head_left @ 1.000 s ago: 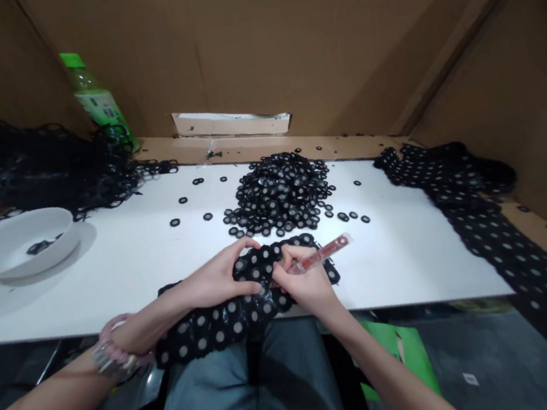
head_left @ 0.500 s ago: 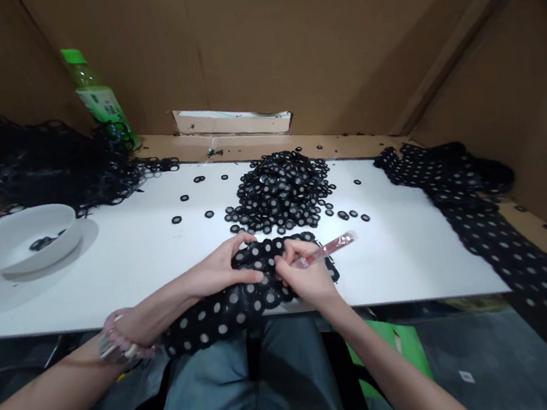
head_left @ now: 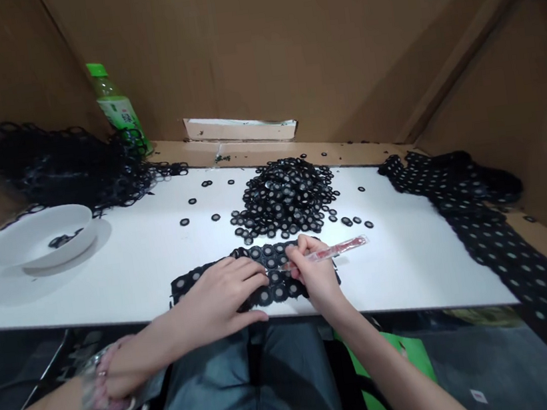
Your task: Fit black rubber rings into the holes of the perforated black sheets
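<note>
Black, pale-dotted flexible strip (head_left: 279,293) is now laid flat along the near edge of the white counter (head_left: 398,272); a moment ago its left part was draped over the edge towards the lap. The pinch of the left hand (head_left: 222,296) has been released, and that hand is laid over the strip, palm down with fingers extended. The pale discs between the hands are thereby left exposed, and the strip appears to be steadied against the surface. A slim red tool in clear plastic wrapping (head_left: 347,246) is clamped in the right hand (head_left: 319,279), its tip held at the strip. The hands are apart but near each other.

Just beyond the strip, small black rings with pale centres (head_left: 287,193) are heaped. A white oval bowl (head_left: 61,255) is set to the left, with a few dark pieces inside.

On the green-capped plastic bottle (head_left: 123,114), a large character, seemingly 绿 ("green"), can be made out; the brand cannot be read. The mark on the small white card (head_left: 479,396) below is too small to be read.
</note>
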Demonstrator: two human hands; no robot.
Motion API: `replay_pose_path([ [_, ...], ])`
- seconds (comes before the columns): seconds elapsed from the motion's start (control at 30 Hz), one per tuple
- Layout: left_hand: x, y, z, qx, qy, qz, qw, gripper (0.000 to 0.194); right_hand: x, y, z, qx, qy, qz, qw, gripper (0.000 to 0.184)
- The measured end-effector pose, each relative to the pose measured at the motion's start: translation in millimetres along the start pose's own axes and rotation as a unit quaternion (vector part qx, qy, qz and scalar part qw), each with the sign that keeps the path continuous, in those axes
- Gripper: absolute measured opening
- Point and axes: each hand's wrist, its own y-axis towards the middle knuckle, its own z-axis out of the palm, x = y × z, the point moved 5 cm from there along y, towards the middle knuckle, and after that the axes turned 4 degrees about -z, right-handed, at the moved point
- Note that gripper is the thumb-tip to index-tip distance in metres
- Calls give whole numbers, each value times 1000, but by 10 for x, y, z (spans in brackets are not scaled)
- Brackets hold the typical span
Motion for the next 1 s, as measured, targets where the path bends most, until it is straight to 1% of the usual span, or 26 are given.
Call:
replay_pose_path([
  [0.1,62,54,-6,50,1,26,998,27,32,-43,12,-3,9,1,1000,33],
  [0.17,80,80,-35,70,27,56,996,25,63,-74,39,-16,24,-4,1000,34],
  [0.3,44,71,-55,77,70,105,989,17,81,-115,95,-41,85,-11,995,35],
  [0.37,17,52,-25,80,83,107,988,14,45,-124,95,-39,89,-3,995,35],
  [0.43,4,40,17,77,110,92,987,18,11,-129,77,-26,67,-1,997,34],
  [0.5,0,37,47,58,136,83,985,22,-4,-131,59,-7,38,-7,999,32],
  [0.53,0,36,51,41,143,89,985,23,-5,-131,54,2,25,-9,1000,32],
  [0.6,0,26,32,-8,148,125,981,25,1,-130,54,13,1,-13,1000,31],
  [0.67,8,-2,-16,-66,147,174,972,28,14,-127,68,20,-29,-19,999,31],
  [0.73,23,-32,-59,-109,149,209,960,30,34,-127,90,25,-72,-30,997,31],
  [0.87,33,-58,-72,-154,158,222,950,24,86,-145,131,40,-159,-66,984,30],
  [1.0,16,-84,-39,-199,146,232,941,14,108,-170,150,49,-173,-79,981,29],
])
